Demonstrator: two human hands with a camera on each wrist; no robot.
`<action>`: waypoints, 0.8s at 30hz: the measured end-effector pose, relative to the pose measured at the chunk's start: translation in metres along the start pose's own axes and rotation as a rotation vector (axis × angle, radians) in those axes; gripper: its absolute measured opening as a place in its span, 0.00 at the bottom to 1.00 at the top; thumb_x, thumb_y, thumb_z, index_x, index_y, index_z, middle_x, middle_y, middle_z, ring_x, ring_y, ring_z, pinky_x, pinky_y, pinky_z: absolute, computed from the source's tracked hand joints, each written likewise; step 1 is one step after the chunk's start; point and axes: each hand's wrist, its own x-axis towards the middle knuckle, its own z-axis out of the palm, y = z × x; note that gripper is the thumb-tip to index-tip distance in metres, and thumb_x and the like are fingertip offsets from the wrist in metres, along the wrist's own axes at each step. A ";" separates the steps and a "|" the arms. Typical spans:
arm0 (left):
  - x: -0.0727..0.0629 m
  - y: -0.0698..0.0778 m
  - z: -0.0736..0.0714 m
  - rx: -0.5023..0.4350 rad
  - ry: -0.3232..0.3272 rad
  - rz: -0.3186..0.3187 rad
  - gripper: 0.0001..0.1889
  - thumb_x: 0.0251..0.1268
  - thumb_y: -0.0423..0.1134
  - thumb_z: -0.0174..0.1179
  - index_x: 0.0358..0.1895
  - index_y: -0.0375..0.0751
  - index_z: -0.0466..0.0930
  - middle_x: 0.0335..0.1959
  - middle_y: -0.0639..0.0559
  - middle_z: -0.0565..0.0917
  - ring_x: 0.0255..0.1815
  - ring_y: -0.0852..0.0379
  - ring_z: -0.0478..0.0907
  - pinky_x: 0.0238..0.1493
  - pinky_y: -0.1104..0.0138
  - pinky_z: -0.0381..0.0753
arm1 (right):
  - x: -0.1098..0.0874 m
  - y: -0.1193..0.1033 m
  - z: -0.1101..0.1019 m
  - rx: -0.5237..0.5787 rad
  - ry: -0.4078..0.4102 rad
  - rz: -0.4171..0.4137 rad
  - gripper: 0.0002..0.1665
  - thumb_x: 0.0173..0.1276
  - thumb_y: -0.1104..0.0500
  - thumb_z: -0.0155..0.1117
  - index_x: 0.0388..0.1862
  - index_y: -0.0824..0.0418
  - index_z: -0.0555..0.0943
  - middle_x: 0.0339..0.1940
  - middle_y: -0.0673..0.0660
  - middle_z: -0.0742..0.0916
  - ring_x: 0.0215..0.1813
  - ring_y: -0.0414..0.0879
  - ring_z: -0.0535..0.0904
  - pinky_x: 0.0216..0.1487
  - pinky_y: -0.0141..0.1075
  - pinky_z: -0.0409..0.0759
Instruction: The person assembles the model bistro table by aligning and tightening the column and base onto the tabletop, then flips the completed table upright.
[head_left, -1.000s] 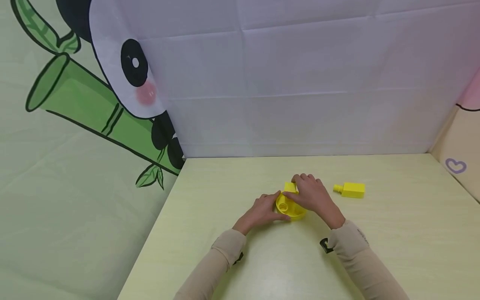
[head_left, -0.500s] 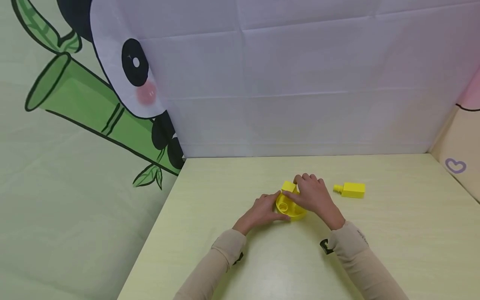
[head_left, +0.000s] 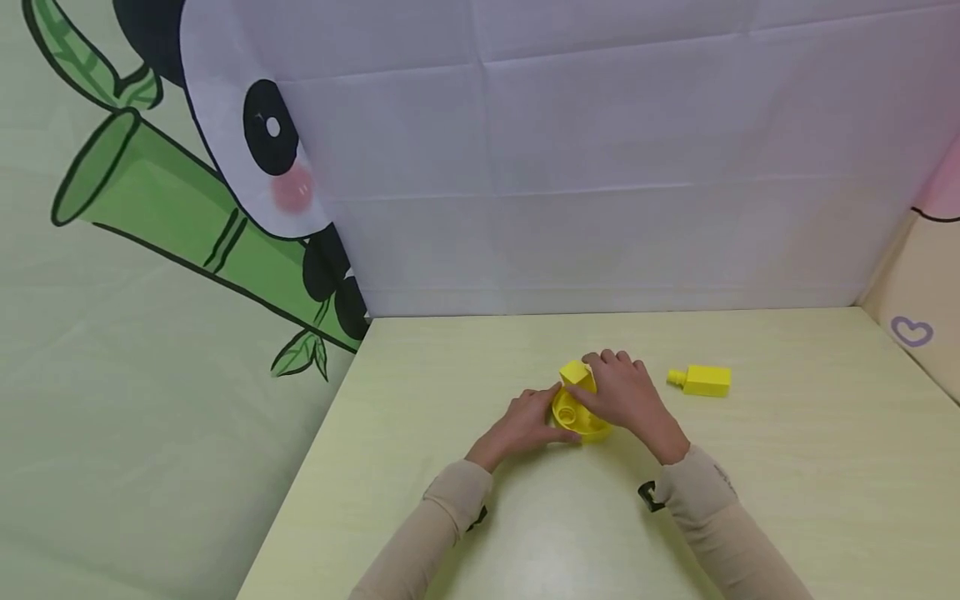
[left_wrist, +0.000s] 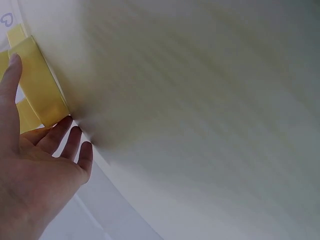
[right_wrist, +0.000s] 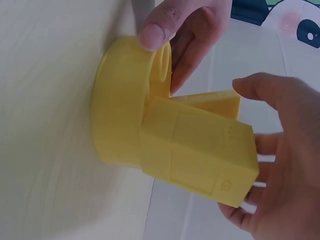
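A round, shallow yellow base point(head_left: 596, 429) lies on the table, with a ring-shaped socket on its near left side. My left hand point(head_left: 525, 419) holds its rim from the left, thumb at the front and fingers behind. A yellow rectangular block point(right_wrist: 200, 150) stands tilted on the base in the right wrist view. Behind it shows part of a second yellow block point(right_wrist: 215, 104). My right hand point(head_left: 628, 392) reaches round the blocks from the right and grips a yellow block point(head_left: 576, 372), whose top shows past the thumb. The joint between block and base is hidden.
Another yellow block point(head_left: 705, 381) with a narrow round neck lies on its side to the right, its neck toward the hands. The pale table point(head_left: 810, 467) meets a white cloth backdrop point(head_left: 600, 233) at the back. A printed cloth point(head_left: 150, 400) hangs at the left.
The yellow block in my right hand has turned and its top has shifted slightly left. The left hand, the base and the loose block have stayed put.
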 end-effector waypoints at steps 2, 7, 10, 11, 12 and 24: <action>0.000 0.000 0.000 0.007 -0.001 -0.004 0.49 0.63 0.64 0.69 0.81 0.44 0.61 0.73 0.53 0.75 0.68 0.46 0.69 0.69 0.49 0.68 | 0.002 0.002 0.000 0.034 -0.015 -0.041 0.33 0.73 0.48 0.67 0.67 0.69 0.77 0.55 0.68 0.82 0.53 0.66 0.76 0.52 0.61 0.76; -0.001 0.001 -0.001 0.004 -0.009 -0.009 0.50 0.63 0.63 0.70 0.81 0.42 0.61 0.74 0.51 0.74 0.69 0.45 0.68 0.69 0.49 0.67 | 0.007 0.006 0.001 0.046 -0.046 -0.111 0.30 0.74 0.54 0.66 0.68 0.70 0.76 0.56 0.68 0.82 0.54 0.66 0.77 0.53 0.62 0.77; -0.002 0.001 -0.002 0.009 -0.009 -0.010 0.50 0.62 0.64 0.70 0.81 0.42 0.61 0.74 0.51 0.74 0.69 0.45 0.68 0.70 0.49 0.67 | 0.010 0.005 0.002 0.032 -0.047 -0.084 0.30 0.75 0.51 0.67 0.66 0.71 0.76 0.57 0.69 0.83 0.55 0.67 0.77 0.54 0.62 0.77; -0.002 0.001 -0.002 0.011 -0.008 -0.008 0.50 0.62 0.64 0.70 0.81 0.42 0.61 0.74 0.51 0.74 0.69 0.45 0.68 0.70 0.48 0.67 | 0.010 0.005 0.003 0.031 -0.047 -0.072 0.31 0.75 0.50 0.67 0.66 0.71 0.76 0.58 0.69 0.83 0.56 0.68 0.77 0.55 0.63 0.77; -0.002 0.001 -0.002 0.014 -0.006 -0.003 0.50 0.62 0.64 0.70 0.81 0.43 0.61 0.74 0.51 0.74 0.69 0.44 0.69 0.69 0.48 0.67 | 0.011 0.004 0.003 0.037 -0.048 -0.060 0.32 0.75 0.49 0.67 0.67 0.71 0.76 0.58 0.70 0.83 0.57 0.69 0.77 0.55 0.63 0.77; -0.001 0.001 -0.001 0.015 -0.011 -0.013 0.50 0.62 0.65 0.69 0.81 0.43 0.61 0.72 0.53 0.76 0.69 0.45 0.69 0.70 0.48 0.67 | 0.015 0.001 0.003 0.069 -0.051 0.004 0.32 0.76 0.48 0.66 0.66 0.71 0.77 0.57 0.70 0.82 0.55 0.68 0.76 0.55 0.62 0.75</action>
